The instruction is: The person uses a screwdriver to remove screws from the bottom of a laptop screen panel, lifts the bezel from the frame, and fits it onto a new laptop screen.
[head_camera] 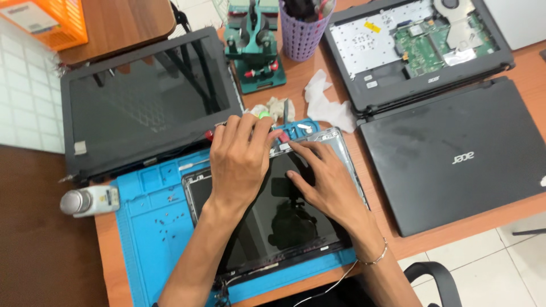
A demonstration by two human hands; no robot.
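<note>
Hands on dark laptop screen panel: left hand fingers curled at top edge, right hand flat, empty.

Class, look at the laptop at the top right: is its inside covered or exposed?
Exposed. The laptop has its cover off, showing the green circuit board and fan.

A purple cup, crumpled tissue and opened laptop sit nearby.

Bare forearms; thin silver bracelet on right wrist.
</note>
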